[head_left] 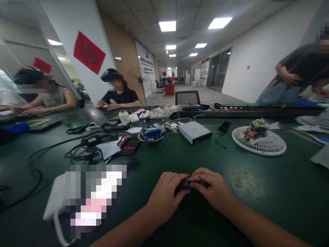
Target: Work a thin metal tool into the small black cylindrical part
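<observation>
Low over the green table, my left hand is closed around a small dark cylinder with a paler rim at its right end. My right hand meets that end, its fingertips and thumb pinched together against the rim. A thin dark sliver shows between the right fingers; what exactly they grip is too small to make out. The palm side of my left hand and most of the cylinder's far side are hidden.
Beyond my hands lie a grey disc drive, a white fan grille with a motor, and a bowl with blue-white cloth. Left are a black cable, a mouse and a blurred-out phone. People sit across the table.
</observation>
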Action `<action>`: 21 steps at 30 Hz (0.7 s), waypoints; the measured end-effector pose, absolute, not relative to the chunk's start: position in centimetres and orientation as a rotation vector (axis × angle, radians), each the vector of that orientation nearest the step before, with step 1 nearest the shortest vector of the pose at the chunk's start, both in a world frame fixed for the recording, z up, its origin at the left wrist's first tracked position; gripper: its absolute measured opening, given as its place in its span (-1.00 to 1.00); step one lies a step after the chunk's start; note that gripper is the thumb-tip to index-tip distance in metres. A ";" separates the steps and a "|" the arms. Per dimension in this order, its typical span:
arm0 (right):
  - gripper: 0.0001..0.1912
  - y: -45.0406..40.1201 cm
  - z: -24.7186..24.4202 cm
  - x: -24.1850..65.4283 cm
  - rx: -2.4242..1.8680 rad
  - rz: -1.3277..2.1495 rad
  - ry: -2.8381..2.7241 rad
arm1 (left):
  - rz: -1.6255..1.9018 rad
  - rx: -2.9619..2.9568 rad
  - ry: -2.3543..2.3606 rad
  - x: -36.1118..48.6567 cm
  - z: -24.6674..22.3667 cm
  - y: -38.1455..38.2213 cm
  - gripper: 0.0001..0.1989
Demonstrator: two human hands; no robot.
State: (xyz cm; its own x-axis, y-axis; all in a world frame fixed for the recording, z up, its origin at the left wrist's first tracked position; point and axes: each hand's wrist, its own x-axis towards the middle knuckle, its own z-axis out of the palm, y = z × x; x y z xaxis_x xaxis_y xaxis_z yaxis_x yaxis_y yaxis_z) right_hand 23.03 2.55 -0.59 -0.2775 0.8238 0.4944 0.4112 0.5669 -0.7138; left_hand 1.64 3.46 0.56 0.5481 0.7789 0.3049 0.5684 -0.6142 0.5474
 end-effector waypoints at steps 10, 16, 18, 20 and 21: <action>-0.89 2.4 -0.5 22.8 -1.092 0.467 -1.895 | 0.708 2.381 1.080 1.6 0.7 3.7 -0.66; -0.92 2.7 -0.2 23.1 -1.315 0.603 -1.846 | 0.722 2.395 1.026 1.4 0.9 3.5 -0.64; -0.93 2.7 0.0 23.1 -1.291 0.654 -1.871 | 0.702 2.404 1.003 1.4 0.9 3.5 -0.64; -0.96 2.6 0.2 23.1 -1.245 0.697 -1.906 | 0.697 2.415 0.985 1.4 0.8 3.5 -0.64; -0.96 2.6 0.2 23.1 -1.232 0.714 -1.914 | 0.705 2.418 0.985 1.4 0.7 3.6 -0.63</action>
State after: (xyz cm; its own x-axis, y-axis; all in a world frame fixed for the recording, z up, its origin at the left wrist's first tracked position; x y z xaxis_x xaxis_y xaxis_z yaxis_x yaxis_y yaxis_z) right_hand 23.10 2.57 0.23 -0.2666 0.9212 0.2835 0.5107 0.3845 -0.7690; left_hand 1.36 3.56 0.73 0.6179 0.7308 0.2901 0.5100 -0.6533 0.5595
